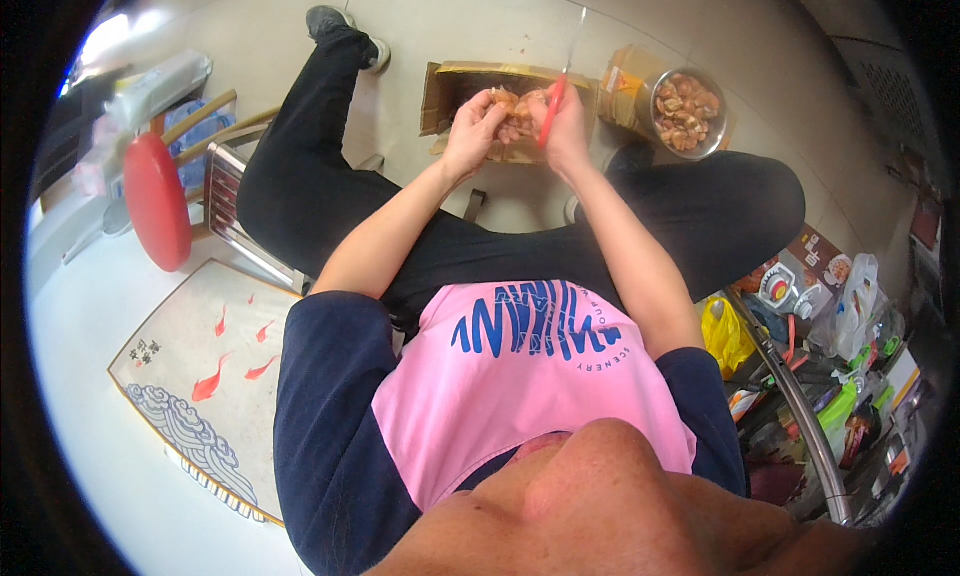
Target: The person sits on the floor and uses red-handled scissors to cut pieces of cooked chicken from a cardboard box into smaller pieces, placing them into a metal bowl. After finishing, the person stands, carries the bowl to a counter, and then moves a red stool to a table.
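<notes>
My left hand (475,129) pinches a papery, orange-brown bulb (507,100), which looks like a shallot, between thumb and fingers. Close against it, my right hand (567,125) has its fingertips on the bulb skins. The same hand grips a red-handled knife (553,109), its thin blade pointing away from me. Whether one bulb or two lie between my fingers is hard to tell. Under both hands stands an open cardboard box (442,99); its inside is dark and partly covered by my hands. To the right, a round metal bowl (716,142) holds many reddish-brown bulbs (682,110).
Another cardboard box (626,80) stands beside the bowl. At my left are a red-topped stool (157,201), a metal rack (232,193) and a mat printed with fish (187,336). A curved metal rail (799,403) and bagged goods (859,298) crowd my right. My legs flank the box.
</notes>
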Motion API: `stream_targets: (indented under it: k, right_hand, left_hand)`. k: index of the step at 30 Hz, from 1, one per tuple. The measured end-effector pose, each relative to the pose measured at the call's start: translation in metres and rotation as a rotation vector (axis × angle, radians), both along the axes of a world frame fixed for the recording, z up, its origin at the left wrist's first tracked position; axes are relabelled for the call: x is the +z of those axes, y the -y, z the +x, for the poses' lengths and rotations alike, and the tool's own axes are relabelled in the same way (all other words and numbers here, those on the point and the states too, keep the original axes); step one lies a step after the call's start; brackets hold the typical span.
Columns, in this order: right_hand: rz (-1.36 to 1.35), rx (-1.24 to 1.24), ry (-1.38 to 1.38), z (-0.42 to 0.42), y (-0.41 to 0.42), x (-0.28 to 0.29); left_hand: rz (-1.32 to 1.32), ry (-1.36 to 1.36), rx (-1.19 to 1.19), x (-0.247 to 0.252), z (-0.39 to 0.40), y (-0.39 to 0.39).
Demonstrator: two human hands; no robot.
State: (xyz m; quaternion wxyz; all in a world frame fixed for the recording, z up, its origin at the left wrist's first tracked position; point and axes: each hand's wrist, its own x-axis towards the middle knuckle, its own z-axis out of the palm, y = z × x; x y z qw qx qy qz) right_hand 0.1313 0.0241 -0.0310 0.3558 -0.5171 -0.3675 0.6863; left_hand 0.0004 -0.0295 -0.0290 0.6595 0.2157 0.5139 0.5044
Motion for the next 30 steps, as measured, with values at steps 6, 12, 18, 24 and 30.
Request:
stream_targets:
  k: [6,12,18,24,30]
  right_hand:
    - [-0.087,0.001,-0.076,0.003,-0.002,0.001]
    - [0.004,0.090,0.012,0.000,-0.003,-0.012]
    - [0.110,0.149,0.126,-0.003,-0.003,-0.007]
    - [0.087,0.135,0.031,0.000,-0.002,0.001]
    - [-0.068,0.083,-0.322,0.007,-0.006,0.000]
  left_hand:
    - [-0.070,0.383,0.163,-0.005,-0.017,0.001]
    - [-0.056,0.412,0.130,-0.021,-0.028,0.001]
    - [-0.199,0.503,0.208,-0.004,-0.024,-0.001]
    - [-0.110,0.471,0.147,-0.018,-0.033,0.000]
    - [-0.028,0.495,0.136,-0.019,-0.037,0.000]
